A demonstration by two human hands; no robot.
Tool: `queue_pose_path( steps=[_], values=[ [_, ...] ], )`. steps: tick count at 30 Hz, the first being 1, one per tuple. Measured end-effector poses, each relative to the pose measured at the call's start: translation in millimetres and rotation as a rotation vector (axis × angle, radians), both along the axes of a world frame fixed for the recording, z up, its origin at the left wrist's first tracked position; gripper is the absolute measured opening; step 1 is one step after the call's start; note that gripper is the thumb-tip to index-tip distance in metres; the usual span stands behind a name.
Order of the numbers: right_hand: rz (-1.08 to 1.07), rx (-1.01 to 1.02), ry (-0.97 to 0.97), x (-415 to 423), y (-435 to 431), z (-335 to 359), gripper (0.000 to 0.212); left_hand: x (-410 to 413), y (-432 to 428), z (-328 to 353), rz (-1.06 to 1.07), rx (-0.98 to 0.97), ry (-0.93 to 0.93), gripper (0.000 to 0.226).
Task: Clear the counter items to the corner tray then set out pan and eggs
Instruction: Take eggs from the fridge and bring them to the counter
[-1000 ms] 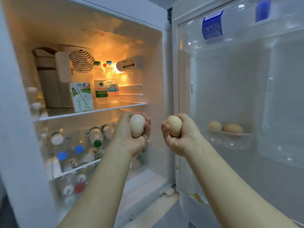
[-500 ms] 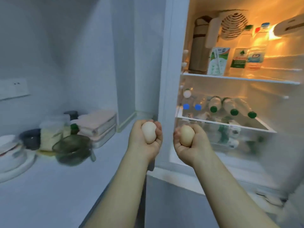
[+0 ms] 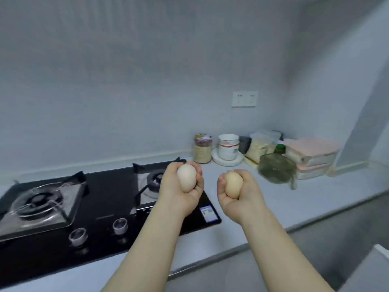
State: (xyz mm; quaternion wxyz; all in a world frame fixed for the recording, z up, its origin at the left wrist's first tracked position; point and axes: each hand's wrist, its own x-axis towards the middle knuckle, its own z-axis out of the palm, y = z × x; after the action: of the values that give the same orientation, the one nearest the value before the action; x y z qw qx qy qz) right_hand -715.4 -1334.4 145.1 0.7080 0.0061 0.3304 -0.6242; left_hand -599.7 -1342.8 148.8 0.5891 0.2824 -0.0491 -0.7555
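1. State: L hand [image 3: 181, 190] has its fingers curled round a pale egg [image 3: 186, 180], held above the right burner side of the gas hob [image 3: 84, 207]. R hand [image 3: 240, 194] has its fingers curled round a tan egg [image 3: 233, 184], held above the counter [image 3: 273, 209] just right of the hob. Both eggs are airborne and apart from each other.
2. Step in hand (judged): carry the eggs to the counter & set them down. No pan in view.
3. Method:
   - Keep the grip light, w/ the palm cradling the shell.
   - Lower until the shell touches, then uncurl the fingers.
   - Lay each egg on its side, right of the hob and away from the near edge. Eggs roll.
   - Don't knock the shells together.
4. Orientation: each egg's long axis runs approx. upright in view, top end leaning slightly left. Pointed vs. blunt end: cannot tell.
5. Keep the drop zone short of the far-right corner group: jar [image 3: 202, 148], glass bowl [image 3: 276, 168], stacked boxes [image 3: 311, 157].
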Motion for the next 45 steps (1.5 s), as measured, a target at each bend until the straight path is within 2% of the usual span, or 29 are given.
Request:
queue_pose_path(
  steps=[4,5,12,18,24,33,41,45],
  values=[
    [0.214,0.002,-0.010,116,18,-7,0.014,118,39,-5,0.217,-0.019,-0.022,0.020],
    [0.212,-0.001,-0.012,121,18,-11,0.014,124,44,-4,0.220,0.000,-0.016,0.020],
    [0.584,0.070,-0.049,340,71,-23,0.013,328,136,-18,0.603,0.049,-0.011,0.016],
    [0.804,0.121,-0.068,469,112,-38,0.014,443,198,-40,0.788,0.151,0.012,0.014],
    [0.910,0.170,0.032,538,112,-56,0.014,514,210,-63,0.881,0.269,0.058,0.017],
    [1.083,0.193,0.097,650,69,-88,0.013,628,192,-75,1.011,0.332,0.064,0.016],
    [1.250,0.214,0.202,766,67,-110,0.017,727,199,-96,1.131,0.378,0.130,0.017],
    [1.278,0.218,0.218,836,76,-119,0.019,795,212,-111,1.142,0.419,0.076,0.023]
  ],
)
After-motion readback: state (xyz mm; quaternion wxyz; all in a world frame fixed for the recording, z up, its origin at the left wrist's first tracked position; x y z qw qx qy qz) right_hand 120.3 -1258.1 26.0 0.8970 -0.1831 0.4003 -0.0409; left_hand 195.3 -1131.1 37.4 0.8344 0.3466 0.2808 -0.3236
